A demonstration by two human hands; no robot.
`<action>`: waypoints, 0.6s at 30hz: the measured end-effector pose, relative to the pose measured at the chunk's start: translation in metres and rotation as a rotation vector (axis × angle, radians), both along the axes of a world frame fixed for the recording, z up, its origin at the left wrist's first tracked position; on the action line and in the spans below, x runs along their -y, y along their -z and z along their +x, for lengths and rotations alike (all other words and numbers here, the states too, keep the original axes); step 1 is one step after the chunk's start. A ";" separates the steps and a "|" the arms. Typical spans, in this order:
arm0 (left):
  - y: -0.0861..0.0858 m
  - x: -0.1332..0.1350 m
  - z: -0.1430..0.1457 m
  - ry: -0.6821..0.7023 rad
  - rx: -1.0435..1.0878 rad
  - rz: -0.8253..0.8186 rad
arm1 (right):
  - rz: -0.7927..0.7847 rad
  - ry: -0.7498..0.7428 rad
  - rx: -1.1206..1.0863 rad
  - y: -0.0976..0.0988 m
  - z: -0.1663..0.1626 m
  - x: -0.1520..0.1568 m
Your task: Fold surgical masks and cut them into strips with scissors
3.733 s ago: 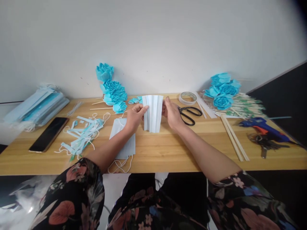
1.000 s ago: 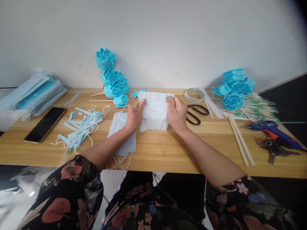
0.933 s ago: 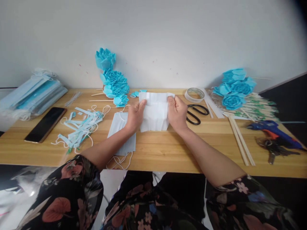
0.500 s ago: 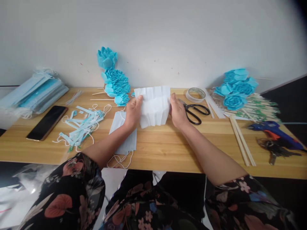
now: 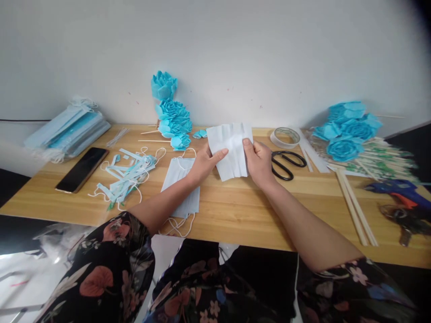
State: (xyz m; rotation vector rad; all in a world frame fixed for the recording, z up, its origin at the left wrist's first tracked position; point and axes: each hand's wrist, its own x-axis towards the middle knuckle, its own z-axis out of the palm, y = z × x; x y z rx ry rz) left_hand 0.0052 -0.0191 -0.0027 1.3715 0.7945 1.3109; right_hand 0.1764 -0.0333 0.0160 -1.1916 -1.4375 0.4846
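At the frame's centre, a creased pale sheet [image 5: 235, 150] sits between the left hand [image 5: 204, 164], thumb across its front, and the right hand [image 5: 260, 163], gripping its right edge.

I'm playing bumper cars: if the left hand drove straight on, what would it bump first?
The left hand would probably meet the white, rectangular, fabric-like sheet it holds; behind that, depth is unclear.

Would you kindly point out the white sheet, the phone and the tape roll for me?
White sheet [image 5: 235, 150]: head view, its middle.
Phone [image 5: 82, 170]: head view, its screen.
Tape roll [image 5: 284, 144]: head view, its near wall.
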 end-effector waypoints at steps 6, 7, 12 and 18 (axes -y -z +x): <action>0.002 -0.009 -0.004 0.031 0.025 0.010 | 0.040 0.065 0.003 0.006 0.009 -0.007; 0.002 -0.009 -0.005 0.031 0.023 0.000 | 0.047 0.074 0.005 0.007 0.010 -0.008; -0.002 -0.004 -0.004 0.023 0.027 -0.013 | 0.075 0.102 -0.011 0.005 0.012 -0.010; -0.003 -0.002 -0.004 0.007 -0.004 -0.054 | 0.080 0.090 -0.028 0.008 0.014 -0.011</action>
